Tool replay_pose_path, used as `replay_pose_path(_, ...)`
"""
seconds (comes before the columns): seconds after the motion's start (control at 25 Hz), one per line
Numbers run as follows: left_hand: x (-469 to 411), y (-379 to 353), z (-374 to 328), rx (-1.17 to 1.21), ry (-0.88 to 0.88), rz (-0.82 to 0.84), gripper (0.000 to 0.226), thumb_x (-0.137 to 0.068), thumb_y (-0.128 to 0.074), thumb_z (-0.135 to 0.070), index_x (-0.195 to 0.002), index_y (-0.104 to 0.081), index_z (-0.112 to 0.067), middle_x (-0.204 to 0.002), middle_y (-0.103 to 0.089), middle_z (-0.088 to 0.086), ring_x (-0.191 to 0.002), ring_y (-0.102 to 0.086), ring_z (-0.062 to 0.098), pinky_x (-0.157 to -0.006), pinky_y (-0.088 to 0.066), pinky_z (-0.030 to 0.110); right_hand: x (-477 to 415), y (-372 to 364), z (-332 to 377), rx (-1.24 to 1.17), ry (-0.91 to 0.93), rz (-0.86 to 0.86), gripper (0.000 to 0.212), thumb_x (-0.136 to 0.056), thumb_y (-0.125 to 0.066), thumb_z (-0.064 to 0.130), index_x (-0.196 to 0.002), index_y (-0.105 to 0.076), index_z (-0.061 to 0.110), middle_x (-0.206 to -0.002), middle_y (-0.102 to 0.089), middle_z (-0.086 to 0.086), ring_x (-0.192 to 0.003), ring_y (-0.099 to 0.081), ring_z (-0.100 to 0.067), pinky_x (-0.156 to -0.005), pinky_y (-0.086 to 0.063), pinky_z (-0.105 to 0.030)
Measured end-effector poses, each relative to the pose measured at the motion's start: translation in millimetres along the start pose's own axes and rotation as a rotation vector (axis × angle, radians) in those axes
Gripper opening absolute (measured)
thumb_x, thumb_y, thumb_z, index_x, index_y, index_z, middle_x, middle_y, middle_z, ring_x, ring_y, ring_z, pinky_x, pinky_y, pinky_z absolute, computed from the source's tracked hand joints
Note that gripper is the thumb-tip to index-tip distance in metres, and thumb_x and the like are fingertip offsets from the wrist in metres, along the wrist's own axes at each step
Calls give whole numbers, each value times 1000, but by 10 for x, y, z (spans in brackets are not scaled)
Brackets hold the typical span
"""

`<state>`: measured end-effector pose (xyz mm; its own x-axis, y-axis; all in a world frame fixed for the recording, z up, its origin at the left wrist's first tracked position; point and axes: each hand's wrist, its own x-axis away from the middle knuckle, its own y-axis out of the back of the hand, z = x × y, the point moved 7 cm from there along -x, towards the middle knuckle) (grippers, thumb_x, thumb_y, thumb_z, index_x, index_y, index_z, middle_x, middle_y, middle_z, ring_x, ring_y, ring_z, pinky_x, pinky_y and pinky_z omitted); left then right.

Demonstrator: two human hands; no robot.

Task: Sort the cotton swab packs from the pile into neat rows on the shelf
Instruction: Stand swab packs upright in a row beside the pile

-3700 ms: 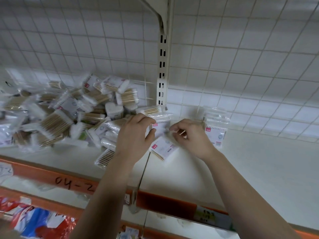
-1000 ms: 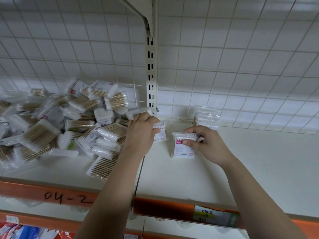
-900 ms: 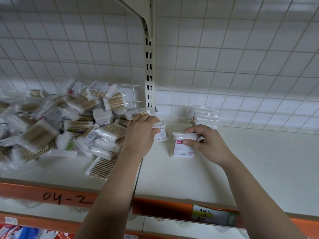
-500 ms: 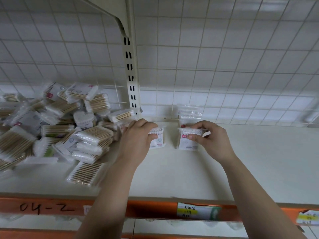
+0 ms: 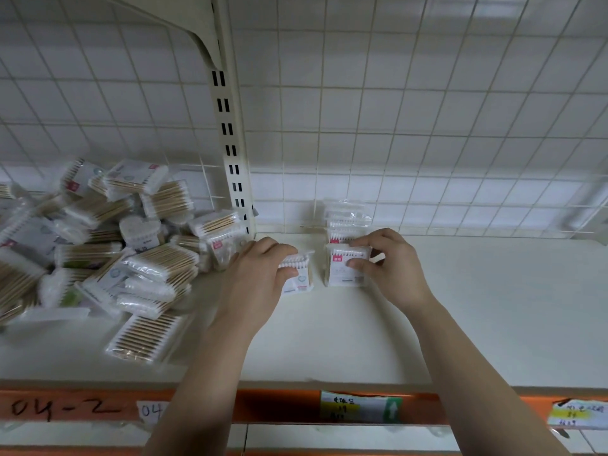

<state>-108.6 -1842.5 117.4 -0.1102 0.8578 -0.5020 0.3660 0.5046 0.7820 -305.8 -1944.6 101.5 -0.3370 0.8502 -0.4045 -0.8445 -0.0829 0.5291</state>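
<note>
A loose pile of cotton swab packs (image 5: 98,245) covers the left of the white shelf (image 5: 477,307). My left hand (image 5: 256,284) grips a small white pack (image 5: 297,274) standing upright just right of the pile. My right hand (image 5: 391,268) pinches a second upright pack with a red label (image 5: 343,273) beside it. Directly behind that pack stand several clear packs in a row (image 5: 345,222) reaching back to the wire grid.
A slotted cream upright post (image 5: 232,143) rises at the shelf's back between pile and row. White wire grid backing (image 5: 427,110) closes the rear. An orange front rail (image 5: 263,406) carries price labels (image 5: 360,408) and the writing "04-2".
Both hands have set their packs upright on the shelf; the right pack has moved back against the row behind it. The view has shifted to the right.
</note>
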Motion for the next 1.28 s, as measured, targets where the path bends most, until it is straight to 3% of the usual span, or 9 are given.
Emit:
replay_pose_path(0.12,25,-24,-18,-9,-6,16,23,-84,-69,-21,-107,-67,-21,-100,-63,-4,-93,-56,25,-81,-47,40,10,-5,-22,-4,7,-9,46,-72,-78,8,-94,-64,47,-94,-51,11,-75,-55,-7,-73,-46,-15)
replay_pose_path(0.32,21,-34,-40,-20,-7,15,23,-84,-68,-22,-107,-67,-22,-100,-62,-5,-93,-57,24,-82,-48,42,-45,-26,-41,26,7,-14,36,-72,-77,5,-100,-72,28,-92,-48,11,-71,-56,-11,-74,-50,-25)
replay_pose_path(0.56,20,-94,-35,-4,-8,19,23,-82,-70,-20,-105,-67,-22,-98,-62,-5,-91,-58,25,-79,-49,46,-83,16,-75,83,20,-25,34,-72,-77,6,-102,-72,22,-92,-49,8,-71,-56,-9,-76,-51,-27)
replay_pose_path(0.88,23,-88,-30,8,0,10,24,-82,-70,-18,-106,-67,-21,-98,-62,-4,-92,-58,25,-80,-49,46,-142,24,-116,82,10,-11,33,-73,-76,5,-102,-71,19,-92,-48,10,-72,-57,-14,-74,-48,-21)
replay_pose_path(1.12,18,-97,-46,31,-6,5,24,-84,-64,-24,-107,-67,-20,-99,-61,-5,-92,-59,23,-78,-51,44,-127,22,-128,72,-37,-12,34,-73,-78,11,-104,-68,21,-97,-50,11,-72,-59,-7,-68,-44,-8)
replay_pose_path(1.28,-6,-119,-104,80,17,-9,27,-84,-69,-19,-110,-66,-14,-101,-63,-2,-95,-58,24,-81,-50,43,-94,81,-132,79,-13,10,39,-74,-77,20,-111,-65,24,-105,-53,9,-79,-58,-3,-71,-46,-14)
